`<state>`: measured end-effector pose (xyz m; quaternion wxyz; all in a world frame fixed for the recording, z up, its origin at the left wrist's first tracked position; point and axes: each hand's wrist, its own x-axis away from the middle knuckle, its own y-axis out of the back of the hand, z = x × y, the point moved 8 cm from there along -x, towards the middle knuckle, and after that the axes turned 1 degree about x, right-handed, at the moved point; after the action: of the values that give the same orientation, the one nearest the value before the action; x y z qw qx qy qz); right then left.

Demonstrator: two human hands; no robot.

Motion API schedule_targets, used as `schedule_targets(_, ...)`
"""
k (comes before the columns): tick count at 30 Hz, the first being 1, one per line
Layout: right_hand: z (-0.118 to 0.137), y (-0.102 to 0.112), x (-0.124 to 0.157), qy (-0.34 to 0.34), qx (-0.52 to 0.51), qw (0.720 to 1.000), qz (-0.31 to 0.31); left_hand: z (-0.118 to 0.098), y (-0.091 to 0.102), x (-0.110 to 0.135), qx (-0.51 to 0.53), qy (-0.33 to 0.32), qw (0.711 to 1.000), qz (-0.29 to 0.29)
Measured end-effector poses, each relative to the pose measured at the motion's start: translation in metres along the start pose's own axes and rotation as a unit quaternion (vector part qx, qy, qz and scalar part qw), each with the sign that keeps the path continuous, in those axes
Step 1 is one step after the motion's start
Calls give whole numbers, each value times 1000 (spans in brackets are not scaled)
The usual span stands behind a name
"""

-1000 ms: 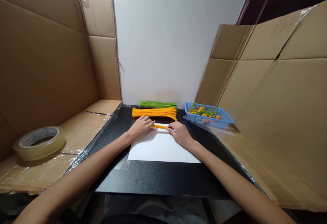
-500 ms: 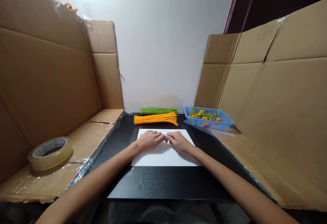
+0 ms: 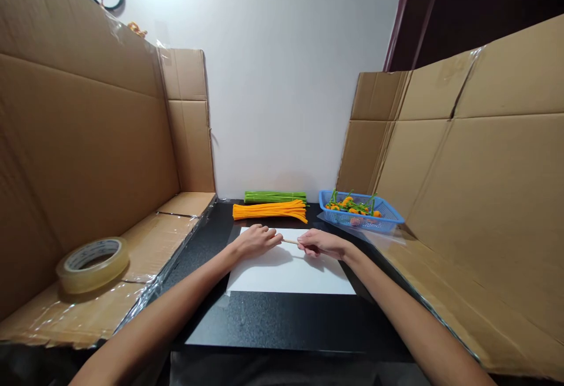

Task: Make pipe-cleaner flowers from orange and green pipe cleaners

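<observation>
Thin wooden stick (image 3: pixel 289 241) over white paper (image 3: pixel 291 274): right hand (image 3: pixel 321 244) fingers pinch its 3 o'clock end; left hand (image 3: pixel 254 241) fingers pressed together around its 9 o'clock end.

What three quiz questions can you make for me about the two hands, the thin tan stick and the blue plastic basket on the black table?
1. True or false: the right hand pinches a thin tan stick over a white paper sheet.

2. Which hand is nearer the rectangular blue plastic basket?
A. The left hand
B. The right hand

3. Fill in the word: the long fuzzy pipe-cleaner bundle behind the orange pipe-cleaner bundle is coloured ___.

Key: 1. True. 2. B. 3. Green.
</observation>
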<state>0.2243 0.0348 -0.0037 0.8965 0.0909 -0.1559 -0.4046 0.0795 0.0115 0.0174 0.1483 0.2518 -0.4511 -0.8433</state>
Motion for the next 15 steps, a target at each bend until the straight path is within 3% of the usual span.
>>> schedule_targets(4, -12, 36, 19, -35, 65, 997, -1, 27, -12, 14, 76, 57, 995, 25)
schedule_targets(6, -22, 61, 32, -57, 117, 991, -5, 52, -23, 26, 138, 157, 977, 45)
schedule_targets(8, -31, 94, 46, -73, 155, 983, -67, 64, -29, 36, 152, 197, 967, 43)
schedule_targets(10, -41, 124, 59, -118, 217, 959, -137, 66, -33, 40, 171, 202, 963, 44)
schedule_targets(12, -49, 148, 71, -174, 289, 919, -206, 64, -35, 40, 199, 200, 958, 42)
schedule_targets(15, -55, 164, 81, -213, 335, 882, -253, 67, -35, 40, 264, 233, 936, 13)
